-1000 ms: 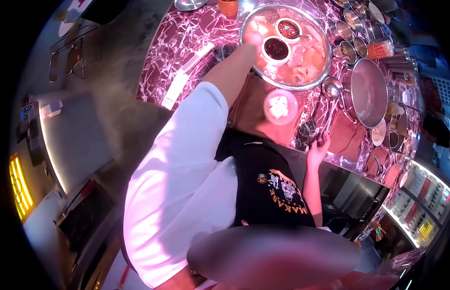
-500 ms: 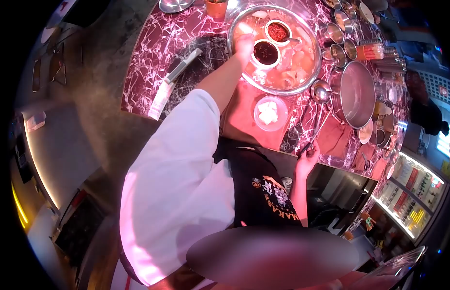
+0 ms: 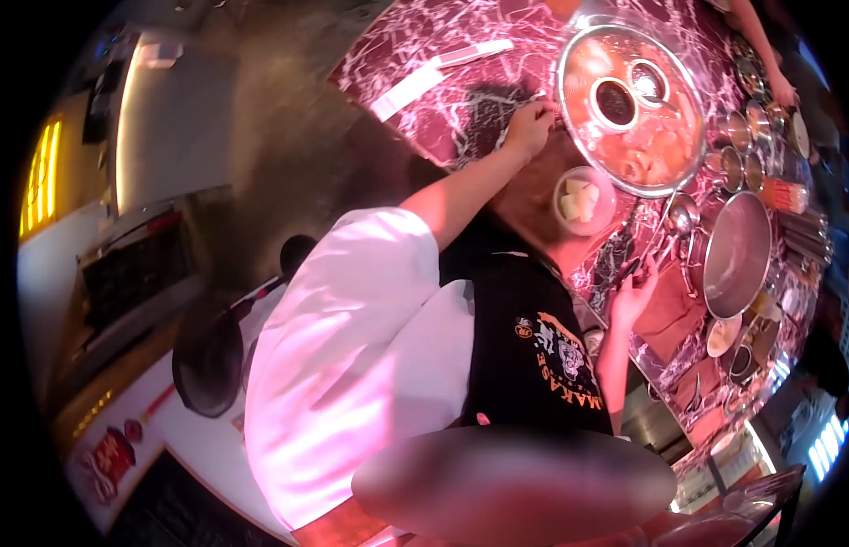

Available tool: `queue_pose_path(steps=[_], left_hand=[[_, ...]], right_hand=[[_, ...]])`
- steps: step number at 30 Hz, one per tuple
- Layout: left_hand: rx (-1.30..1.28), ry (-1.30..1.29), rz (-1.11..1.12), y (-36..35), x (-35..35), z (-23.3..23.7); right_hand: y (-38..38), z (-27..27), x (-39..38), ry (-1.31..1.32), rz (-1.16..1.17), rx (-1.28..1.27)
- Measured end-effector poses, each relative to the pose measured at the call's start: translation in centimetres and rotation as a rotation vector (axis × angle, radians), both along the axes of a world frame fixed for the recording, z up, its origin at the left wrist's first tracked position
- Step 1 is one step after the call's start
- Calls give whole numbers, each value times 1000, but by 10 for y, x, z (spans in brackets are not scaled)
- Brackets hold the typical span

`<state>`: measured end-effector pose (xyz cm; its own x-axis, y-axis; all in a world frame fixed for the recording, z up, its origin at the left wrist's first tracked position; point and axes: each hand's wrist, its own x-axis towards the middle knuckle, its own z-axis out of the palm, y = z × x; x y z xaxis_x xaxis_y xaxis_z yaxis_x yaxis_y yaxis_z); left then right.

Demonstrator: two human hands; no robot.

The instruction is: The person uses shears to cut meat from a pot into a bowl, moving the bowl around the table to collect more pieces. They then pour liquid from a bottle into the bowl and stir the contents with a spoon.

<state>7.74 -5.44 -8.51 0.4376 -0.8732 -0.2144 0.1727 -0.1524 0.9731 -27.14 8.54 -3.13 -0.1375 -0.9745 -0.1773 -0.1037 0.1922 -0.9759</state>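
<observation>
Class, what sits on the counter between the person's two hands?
In the head view, a small bowl of pale pieces sits between the left hand, at the tray rim, and the right hand, at the ladle.

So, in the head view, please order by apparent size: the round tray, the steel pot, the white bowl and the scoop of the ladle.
1. round tray
2. steel pot (near the picture's curved edge, so its real size is unsure)
3. white bowl
4. scoop of the ladle
</observation>
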Motion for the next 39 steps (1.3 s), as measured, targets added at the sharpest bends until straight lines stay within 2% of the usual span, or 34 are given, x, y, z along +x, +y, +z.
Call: queue_pose_path(steps=[1,4,8,9,10,11,13,18,20,21,24,26,28,31,34,39], left_hand=[[80,-7,-55,27,3,13],[74,-96,-139,97,4,24],[49,-127,-252,156,1,42],[88,-113,-302,164,0,44],[127,-97,-354,171,-1,46],[157,-84,-386,176,-1,46],[142,-131,-434,180,3,37],[68,-279,-540,174,18,24],[74,-318,-575,168,23,24],[73,-375,-598,166,27,25],[146,-358,-635,161,33,24],[134,-400,-667,160,35,17],[-36,-357,-569,163,36,14],[102,-278,-645,163,43,29],[-4,-287,-609,162,44,13],[-24,-294,-621,161,49,16]], right_hand=[[-5,7,0,12,33,11],[-13,4,-17,16,164,-25],[-18,41,-26,314,309,16],[-16,49,-27,379,316,39],[-14,56,-24,440,330,-58],[-9,60,-24,484,336,-11],[0,80,-16,671,344,45],[29,105,4,880,379,76],[38,118,16,1054,421,113],[42,123,21,1099,434,46],[44,150,47,1147,472,212],[47,156,57,1168,468,219],[48,157,64,1253,508,149],[45,165,84,1282,523,197],[44,163,91,1297,521,171],[48,165,97,1312,516,162]])
